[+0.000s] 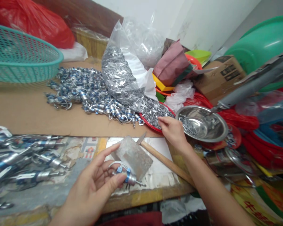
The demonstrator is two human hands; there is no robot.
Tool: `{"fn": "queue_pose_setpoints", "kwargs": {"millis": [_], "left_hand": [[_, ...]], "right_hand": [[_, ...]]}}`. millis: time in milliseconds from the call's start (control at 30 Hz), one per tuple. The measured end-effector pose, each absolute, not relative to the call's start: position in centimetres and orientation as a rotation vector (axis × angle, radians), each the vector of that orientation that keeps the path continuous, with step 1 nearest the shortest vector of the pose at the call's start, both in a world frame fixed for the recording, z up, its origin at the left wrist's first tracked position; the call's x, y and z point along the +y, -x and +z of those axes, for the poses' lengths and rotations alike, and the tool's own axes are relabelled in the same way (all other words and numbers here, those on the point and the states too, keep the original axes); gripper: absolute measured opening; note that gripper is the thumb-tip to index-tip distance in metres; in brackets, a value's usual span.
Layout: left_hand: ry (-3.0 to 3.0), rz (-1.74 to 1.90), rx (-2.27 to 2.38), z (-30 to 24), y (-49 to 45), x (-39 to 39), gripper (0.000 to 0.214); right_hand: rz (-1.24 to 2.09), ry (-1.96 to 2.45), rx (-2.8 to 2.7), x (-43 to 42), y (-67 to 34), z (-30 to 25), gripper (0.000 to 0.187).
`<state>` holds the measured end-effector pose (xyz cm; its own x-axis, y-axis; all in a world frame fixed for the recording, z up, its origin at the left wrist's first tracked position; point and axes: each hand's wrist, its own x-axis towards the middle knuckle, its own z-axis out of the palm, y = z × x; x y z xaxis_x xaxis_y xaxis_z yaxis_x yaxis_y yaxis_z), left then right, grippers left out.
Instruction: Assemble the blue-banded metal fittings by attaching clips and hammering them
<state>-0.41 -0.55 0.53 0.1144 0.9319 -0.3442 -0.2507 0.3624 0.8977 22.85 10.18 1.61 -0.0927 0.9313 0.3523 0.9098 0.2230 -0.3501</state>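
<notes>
A blue-and-silver part is pinched between the thumb and curled fingers of the left hand, with its pin end pointed to the right and its white loop standing up on the other side. It is held in front of a metal block; whether the two touch cannot be told. Similar parts are heaped at the near left. Just behind the block, a hammer is laid with its wooden handle slanting toward the right forearm.

Farther off, the right hand is held at the edge of a red tray, its thumb and forefinger close together beside the small grey metal pieces. Whether a piece is gripped there cannot be told.

For the step to go well, it is judged that single pieces are best taken by fingertip, as they lie tangled thickly and two could easily be lifted at once. The part should be kept level and firm, with the fingers clear of its pin and loop.

To the right of the tray a steel bowl is set, with thin metal bits inside. Beyond, a large pile of parts is spread on brown board, beside a clear bag filled with grey pieces.
</notes>
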Motion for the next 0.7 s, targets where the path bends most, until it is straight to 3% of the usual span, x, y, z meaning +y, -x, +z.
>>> {"fn": "queue_pose_setpoints", "kwargs": {"millis": [100, 300, 533, 700], "left_hand": [[-0.786, 0.994, 1.076, 0.6, 0.5, -0.3, 0.060], [-0.719, 0.905, 1.039, 0.4, 0.7, 0.6, 0.077], [-0.731, 0.913, 1.053, 0.0, 0.9, 0.8, 0.079], [-0.701, 0.915, 1.066, 0.2, 0.9, 0.9, 0.073]], "right_hand": [[0.009, 1.894, -2.048, 13.8, -25.0, 0.1, 0.014], [-0.021, 1.995, -2.157, 15.2, -25.7, -0.8, 0.024], [-0.006, 1.742, -2.112, 13.2, -26.4, 1.1, 0.014], [0.242, 1.413, -2.211, 7.7, -22.5, 3.0, 0.013]]}}
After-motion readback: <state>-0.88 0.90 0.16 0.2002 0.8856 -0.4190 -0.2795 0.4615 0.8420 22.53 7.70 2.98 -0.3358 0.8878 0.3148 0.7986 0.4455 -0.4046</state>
